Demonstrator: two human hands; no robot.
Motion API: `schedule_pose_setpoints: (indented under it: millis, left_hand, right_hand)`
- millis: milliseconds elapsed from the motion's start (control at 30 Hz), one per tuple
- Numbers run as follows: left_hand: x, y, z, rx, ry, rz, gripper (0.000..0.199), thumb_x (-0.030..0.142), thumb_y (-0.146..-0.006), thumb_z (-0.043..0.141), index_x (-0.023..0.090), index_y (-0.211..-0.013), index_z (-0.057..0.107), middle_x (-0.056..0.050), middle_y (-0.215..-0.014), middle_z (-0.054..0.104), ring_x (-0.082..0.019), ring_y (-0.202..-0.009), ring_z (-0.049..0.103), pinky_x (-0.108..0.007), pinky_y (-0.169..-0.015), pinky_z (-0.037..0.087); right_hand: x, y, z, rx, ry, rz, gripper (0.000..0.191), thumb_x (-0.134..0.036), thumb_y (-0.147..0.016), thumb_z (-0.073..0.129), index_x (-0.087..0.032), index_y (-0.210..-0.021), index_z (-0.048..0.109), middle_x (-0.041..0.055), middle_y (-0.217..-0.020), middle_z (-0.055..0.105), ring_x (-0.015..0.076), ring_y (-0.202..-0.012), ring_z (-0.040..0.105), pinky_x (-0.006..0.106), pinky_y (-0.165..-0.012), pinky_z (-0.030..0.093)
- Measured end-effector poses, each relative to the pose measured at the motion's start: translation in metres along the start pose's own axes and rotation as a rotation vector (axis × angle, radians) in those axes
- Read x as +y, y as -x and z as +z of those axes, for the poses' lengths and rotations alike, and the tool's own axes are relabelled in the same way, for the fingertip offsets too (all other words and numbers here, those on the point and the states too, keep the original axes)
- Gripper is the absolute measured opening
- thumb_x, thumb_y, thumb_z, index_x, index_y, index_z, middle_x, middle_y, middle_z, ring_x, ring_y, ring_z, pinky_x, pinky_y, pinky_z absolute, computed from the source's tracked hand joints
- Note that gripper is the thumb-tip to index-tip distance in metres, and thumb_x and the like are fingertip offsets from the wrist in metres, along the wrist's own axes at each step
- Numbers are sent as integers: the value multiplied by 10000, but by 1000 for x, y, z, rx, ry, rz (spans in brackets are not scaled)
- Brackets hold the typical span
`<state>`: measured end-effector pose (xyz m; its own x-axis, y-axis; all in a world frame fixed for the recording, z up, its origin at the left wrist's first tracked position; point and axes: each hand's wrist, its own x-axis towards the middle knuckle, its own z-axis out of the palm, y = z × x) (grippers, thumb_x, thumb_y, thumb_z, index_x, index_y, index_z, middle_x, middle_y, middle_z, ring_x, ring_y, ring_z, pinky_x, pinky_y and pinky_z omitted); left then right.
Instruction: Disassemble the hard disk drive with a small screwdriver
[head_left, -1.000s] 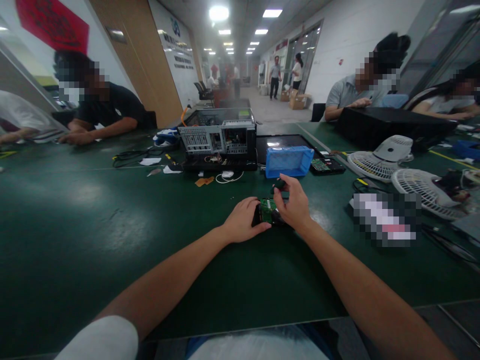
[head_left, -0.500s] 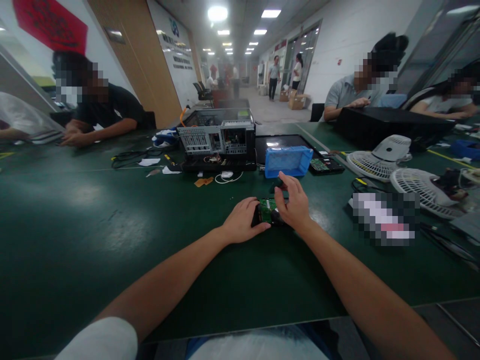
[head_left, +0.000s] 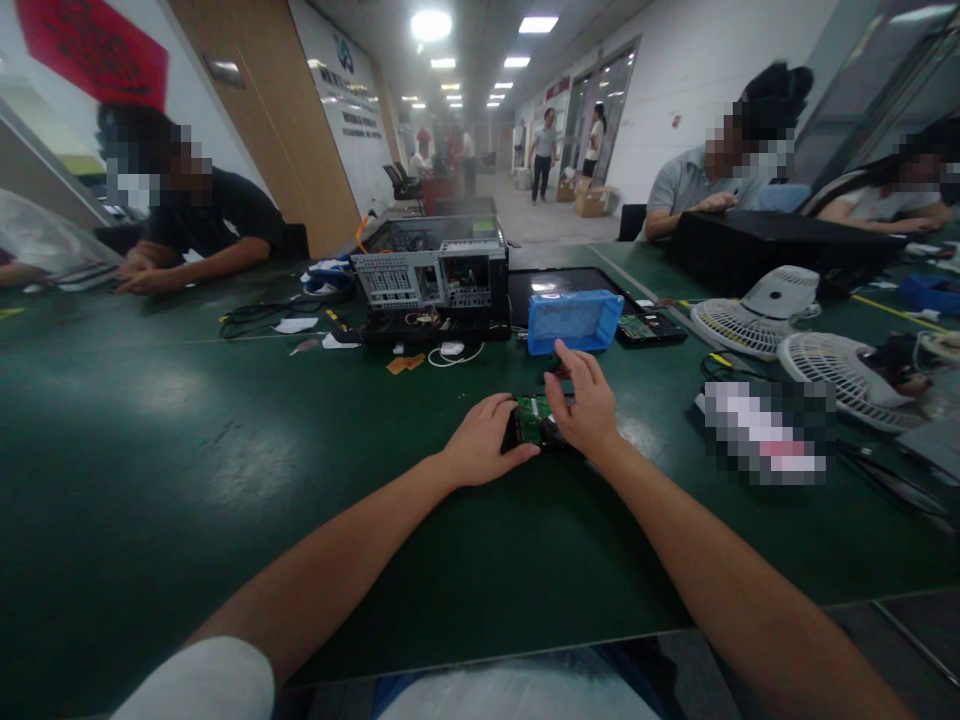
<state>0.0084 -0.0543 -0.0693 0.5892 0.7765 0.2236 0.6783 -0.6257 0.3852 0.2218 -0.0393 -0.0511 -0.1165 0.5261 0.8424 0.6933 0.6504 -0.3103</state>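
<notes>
A small black device with a green circuit board [head_left: 531, 420] lies on the green table between my hands. My left hand [head_left: 481, 440] is closed on its left end, fingers along the far edge and thumb at the near edge. Over its right end is my right hand [head_left: 586, 405], thumb and fingertips bent toward each other around a small dark thing that I cannot make out. The palm hides the device's right end. Just beyond my right hand stands a blue plastic tray [head_left: 574, 322], tilted up.
An opened computer case [head_left: 431, 275] stands behind, left of a flat dark screen [head_left: 559, 285]. White fan parts [head_left: 776, 300] lie at the right. Cables and paper scraps lie at the left. People sit across the table, near a black box [head_left: 772, 250].
The whole view has shifted very slightly. Both hands keep nearly the same place at the device; a reddish bit now shows by my right fingertips.
</notes>
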Motion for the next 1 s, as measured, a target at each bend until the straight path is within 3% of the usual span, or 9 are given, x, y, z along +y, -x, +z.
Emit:
schedule_pose_setpoints:
  millis: [167,500,833,1000]
  left_hand:
    - [0,0,0,-6,-1,-9,832,757,-873,474,137,-1427,451,-195,-1508,440,-350,-1411,413,-535,-1167,353]
    - [-3,0,5,16,1,4,815,743,-877,489,142,-1426,449,-200,-1501,444,-357,-1400,421,-547,-1154,363]
    - [0,-1,3,22,-14,16,786,717,-885,502,131,-1407,461,-195,-1476,469,-343,-1391,432,-516,-1168,361]
    - [0,-1,3,16,-14,5,777,716,-884,506,148,-1412,455,-190,-1488,463,-349,-1393,432,-538,-1161,362]
  right_hand:
    - [8,4,6,13,-22,12,538,-263,-987,499,-244,-1515,396,146,-1410,549,265,-1150,630,490,-947,581]
    - [6,3,2,50,36,39,494,-307,-961,589,-245,-1442,498,124,-1283,633,255,-1097,659,460,-939,589]
    - [8,4,6,56,24,-48,546,-227,-986,503,-240,-1523,404,128,-1457,539,276,-1315,552,485,-1048,538]
    - [7,3,4,59,28,-42,520,-231,-972,542,-246,-1484,454,132,-1369,580,271,-1241,592,464,-998,567]
